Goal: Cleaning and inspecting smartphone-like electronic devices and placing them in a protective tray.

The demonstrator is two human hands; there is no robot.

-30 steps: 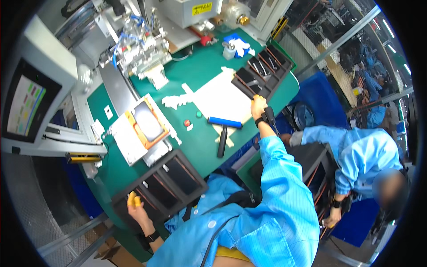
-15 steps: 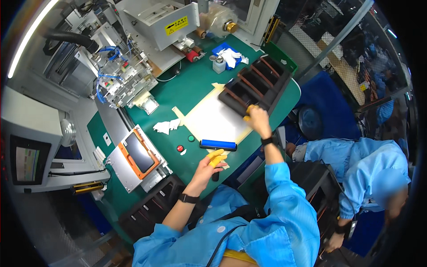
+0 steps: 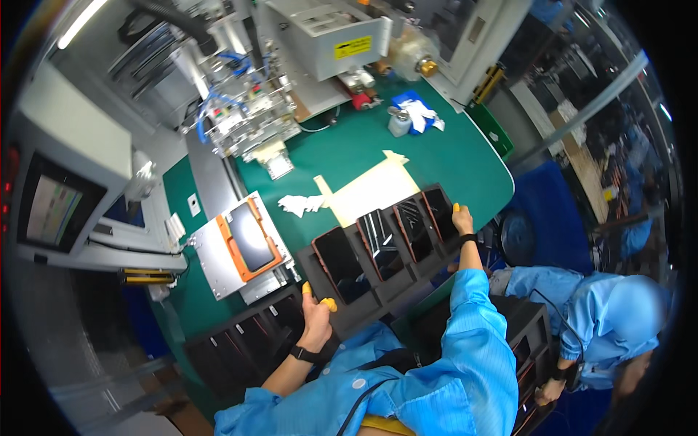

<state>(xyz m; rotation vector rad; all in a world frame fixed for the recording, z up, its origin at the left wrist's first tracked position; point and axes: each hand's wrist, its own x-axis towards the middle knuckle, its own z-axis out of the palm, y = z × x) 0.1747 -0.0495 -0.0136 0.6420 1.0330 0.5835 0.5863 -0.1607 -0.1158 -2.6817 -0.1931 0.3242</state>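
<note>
A black foam tray (image 3: 398, 287) lies slantwise in front of me, several dark phones standing in its slots, one of them a phone with an orange-brown edge (image 3: 342, 263). My right hand (image 3: 463, 220) grips the tray's far right end, a yellow cover on one finger. At the near left end, my left hand (image 3: 316, 317) closes on the tray's edge, with yellow covers on the thumb and a finger. Beyond the tray a white sheet (image 3: 374, 190) edged with yellow tape shows on the green table (image 3: 458, 156); the tray hides its near part.
Left of the tray, a metal fixture (image 3: 211, 258) carries a phone in an orange frame (image 3: 251, 240). A second black tray (image 3: 240, 338) sits below it. White wipes (image 3: 302, 204), a dispenser bottle (image 3: 398, 123) and a blue box (image 3: 414, 105) stand farther back. A co-worker's sleeve (image 3: 574, 291) is at right.
The tray has come from the right of the white sheet toward me and leftward, and now covers the spot where the blue roller lay. My left hand has joined my right on it.
</note>
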